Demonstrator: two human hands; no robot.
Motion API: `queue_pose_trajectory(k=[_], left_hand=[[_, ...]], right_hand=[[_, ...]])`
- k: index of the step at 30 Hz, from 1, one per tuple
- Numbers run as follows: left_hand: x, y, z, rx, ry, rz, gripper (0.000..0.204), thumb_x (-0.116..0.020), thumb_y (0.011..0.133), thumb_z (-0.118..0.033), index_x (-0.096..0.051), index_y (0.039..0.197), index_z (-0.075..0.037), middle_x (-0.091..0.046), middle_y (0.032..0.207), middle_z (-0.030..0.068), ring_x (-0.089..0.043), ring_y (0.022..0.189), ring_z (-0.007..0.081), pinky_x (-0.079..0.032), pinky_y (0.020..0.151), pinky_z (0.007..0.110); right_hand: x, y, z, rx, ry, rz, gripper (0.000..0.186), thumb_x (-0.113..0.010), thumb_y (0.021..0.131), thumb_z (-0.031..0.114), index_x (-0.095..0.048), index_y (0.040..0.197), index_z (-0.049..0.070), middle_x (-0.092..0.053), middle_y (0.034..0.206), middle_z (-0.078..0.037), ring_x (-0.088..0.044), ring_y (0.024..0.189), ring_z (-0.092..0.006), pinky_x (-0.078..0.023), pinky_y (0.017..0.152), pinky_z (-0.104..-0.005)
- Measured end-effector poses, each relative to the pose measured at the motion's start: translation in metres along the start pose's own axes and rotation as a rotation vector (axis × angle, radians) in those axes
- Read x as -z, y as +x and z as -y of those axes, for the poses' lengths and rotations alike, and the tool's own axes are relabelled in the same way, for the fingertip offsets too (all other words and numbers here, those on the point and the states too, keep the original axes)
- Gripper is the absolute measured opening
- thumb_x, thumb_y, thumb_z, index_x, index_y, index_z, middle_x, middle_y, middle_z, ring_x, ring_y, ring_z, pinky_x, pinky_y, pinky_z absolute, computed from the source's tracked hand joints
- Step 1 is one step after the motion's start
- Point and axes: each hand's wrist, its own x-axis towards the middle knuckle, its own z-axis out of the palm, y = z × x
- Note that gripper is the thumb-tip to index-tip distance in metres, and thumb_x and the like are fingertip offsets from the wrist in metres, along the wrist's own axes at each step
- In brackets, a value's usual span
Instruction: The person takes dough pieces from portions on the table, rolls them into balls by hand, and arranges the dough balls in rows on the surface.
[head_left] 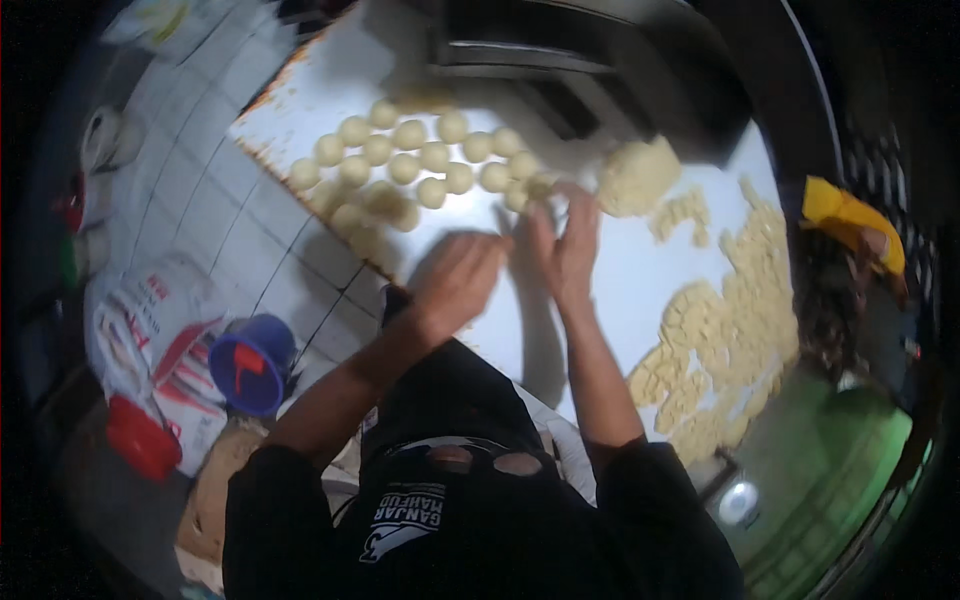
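My left hand (462, 282) and right hand (570, 248) were positioned side by side, apart from each other, above the white worktop (507, 340). The left fingers were curled; I could not tell whether either hand gripped anything. The round dough balls (404, 167) lay grouped at the far left, their right-hand end just beside my right fingertips. A dough mass (638, 178) and flattened dough pieces (698, 318) occupied the right side.
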Motion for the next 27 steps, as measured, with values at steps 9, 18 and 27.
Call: queue_pose_trajectory(k=[9, 18, 27], left_hand=[[-0.016, 0.034, -0.036, -0.054, -0.097, 0.221, 0.058, -0.074, 0.097, -0.021, -0.057, 0.150, -0.004, -0.059, 0.150, 0.0172, -0.054, 0.138, 0.0416, -0.043, 0.116, 0.054], [-0.107, -0.020, -0.186, 1.144, -1.134, 0.293, 0.060, -0.050, 0.115, -0.041, -0.037, 0.160, -0.003, -0.064, 0.132, 0.0208, -0.071, 0.102, 0.0248, -0.061, 0.083, 0.037], [-0.071, -0.081, -0.157, 0.749, -0.518, 0.299, 0.027, -0.055, 0.111, -0.016, -0.065, 0.131, -0.001, -0.067, 0.108, 0.0083, -0.062, 0.092, 0.0159, -0.053, 0.082, 0.032]], right_hand=[[0.096, -0.100, -0.213, -0.509, -0.201, -0.320, 0.058, -0.085, 0.089, 0.034, -0.059, 0.119, -0.008, -0.062, 0.112, -0.025, -0.061, 0.102, -0.0408, -0.051, 0.095, -0.0487], [0.056, -0.142, -0.191, -0.228, -0.243, -0.146, 0.031, -0.078, 0.093, 0.022, -0.064, 0.109, -0.001, -0.066, 0.102, -0.019, -0.063, 0.100, -0.0384, -0.052, 0.090, -0.0506], [0.109, -0.120, -0.220, -0.315, -0.077, -0.412, 0.060, -0.089, 0.083, 0.032, -0.062, 0.125, -0.002, -0.063, 0.121, -0.021, -0.059, 0.113, -0.0376, -0.048, 0.100, -0.0443]])
